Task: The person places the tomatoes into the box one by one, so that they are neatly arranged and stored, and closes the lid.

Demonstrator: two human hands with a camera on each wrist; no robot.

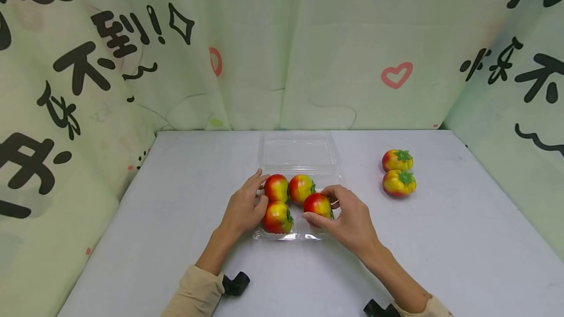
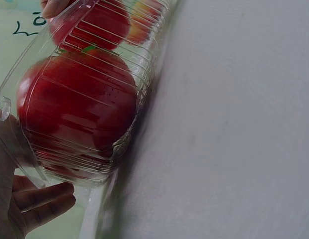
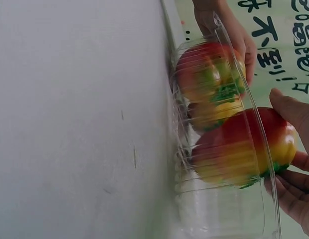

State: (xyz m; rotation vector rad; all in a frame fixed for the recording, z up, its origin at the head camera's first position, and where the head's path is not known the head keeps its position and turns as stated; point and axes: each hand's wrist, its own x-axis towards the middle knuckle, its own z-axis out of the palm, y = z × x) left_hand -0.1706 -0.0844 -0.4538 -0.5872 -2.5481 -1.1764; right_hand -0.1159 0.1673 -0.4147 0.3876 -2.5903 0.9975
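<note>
A clear plastic clamshell box point(image 1: 308, 233) lies with its lid folded back. Three red-and-yellow fruits with green leafy caps sit in it: a back-left fruit point(image 1: 276, 188), a front-left fruit point(image 1: 277, 217) and a back-middle fruit point(image 1: 301, 189). My right hand point(image 1: 350, 216) grips another red-and-yellow fruit point(image 1: 318, 205) between thumb and fingers, over the right part of the box; in the right wrist view this fruit point(image 3: 244, 147) is partly below the rim. My left hand point(image 1: 245, 205) rests at the box's left side, its fingers point(image 2: 45, 201) fairly straight beside the clear wall.
Two more red-and-yellow fruits, a rear one point(image 1: 396, 160) and a nearer one point(image 1: 399, 183), lie on the white table point(image 1: 440, 238) to the right. The clear lid point(image 1: 299, 150) lies flat behind the box. A printed curtain point(image 1: 352, 53) encloses the table's back and sides.
</note>
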